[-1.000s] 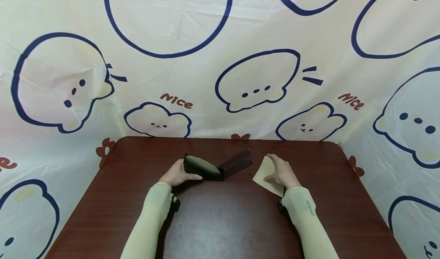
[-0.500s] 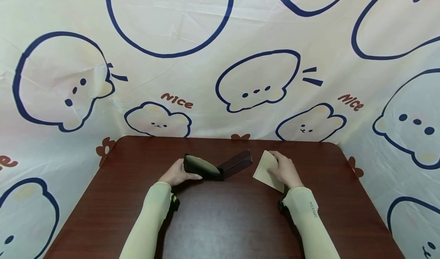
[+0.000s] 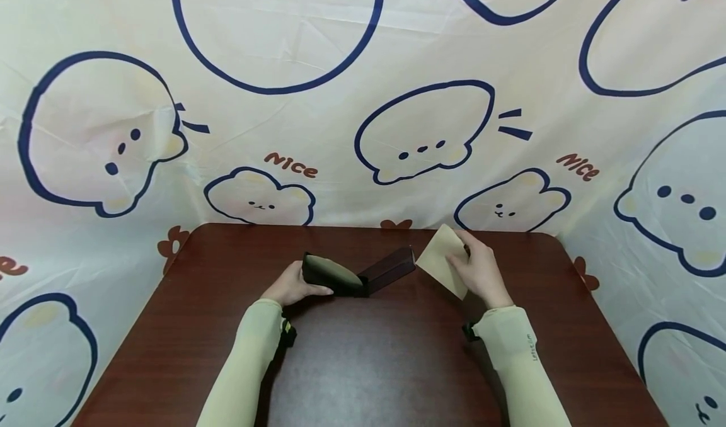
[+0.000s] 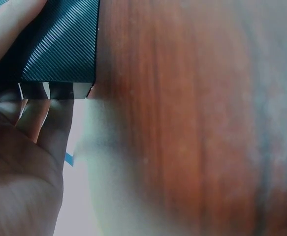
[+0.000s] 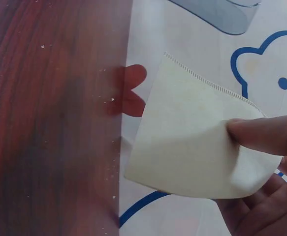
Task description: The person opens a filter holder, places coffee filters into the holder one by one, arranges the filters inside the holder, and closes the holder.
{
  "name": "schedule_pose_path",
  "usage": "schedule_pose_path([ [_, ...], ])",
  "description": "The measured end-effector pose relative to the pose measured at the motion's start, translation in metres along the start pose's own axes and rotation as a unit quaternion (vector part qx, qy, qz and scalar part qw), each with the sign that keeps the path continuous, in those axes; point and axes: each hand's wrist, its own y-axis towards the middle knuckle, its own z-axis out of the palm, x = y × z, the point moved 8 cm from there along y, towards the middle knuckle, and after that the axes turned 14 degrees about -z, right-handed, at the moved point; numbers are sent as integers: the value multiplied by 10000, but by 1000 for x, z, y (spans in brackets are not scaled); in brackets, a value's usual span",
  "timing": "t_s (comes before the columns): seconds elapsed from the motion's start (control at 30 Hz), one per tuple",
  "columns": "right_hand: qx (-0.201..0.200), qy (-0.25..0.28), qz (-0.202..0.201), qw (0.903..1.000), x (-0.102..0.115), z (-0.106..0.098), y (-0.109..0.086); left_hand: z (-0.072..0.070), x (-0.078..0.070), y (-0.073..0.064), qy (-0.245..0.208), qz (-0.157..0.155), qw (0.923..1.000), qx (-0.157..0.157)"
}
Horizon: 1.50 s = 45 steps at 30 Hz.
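Note:
In the head view my left hand (image 3: 292,285) grips the left end of a dark filter-paper box (image 3: 329,276). A pale curved shape shows in its opening. The box's dark see-through lid (image 3: 390,269) stands swung open to the right. The left wrist view shows the box's ribbed black side (image 4: 64,44), with the thumb over it and fingers beneath. My right hand (image 3: 482,273) pinches a cream coffee filter paper (image 3: 445,260) between thumb and fingers, just right of the lid. Its crimped edge is plain on the filter paper (image 5: 197,142) in the right wrist view.
Both hands are over the far half of a brown wooden table (image 3: 386,364). Behind it and at both sides hangs a pale cloth (image 3: 334,131) printed with blue cartoon outlines, meeting the table's far edge.
My right hand has lifted and moved away toward the far edge, carrying the filter paper up with it. The left hand, the box and its open lid stay in place.

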Motion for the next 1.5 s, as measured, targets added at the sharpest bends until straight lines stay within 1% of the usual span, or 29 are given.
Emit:
schedule_pose_path([
  [0.1,-51,21,-39,10000,2,-2,2,-1,0,0,30,43,10000,-14],
  [0.23,-86,30,-63,9999,6,-5,3,0,1,0,-14,19,10000,3],
  [0.33,-201,26,-126,9997,9,-9,4,0,1,1,-67,37,10000,23],
  [0.5,-574,78,-392,9975,21,-21,5,0,1,1,-49,28,10000,7],
  [0.67,-1051,26,-643,9924,36,-37,6,0,-1,-1,27,24,10000,22],
  [0.77,-1183,-49,-721,9903,45,-43,7,0,-1,-1,-16,-4,10000,35],
  [0.97,-1153,-29,-810,9900,58,-45,11,-1,0,1,1,30,10000,23],
  [1.17,-1148,238,-934,9887,71,-43,20,-2,-2,1,9,111,9999,58],
  [1.5,-910,578,-1153,9875,95,-28,37,0,0,1,3,174,9998,105],
])
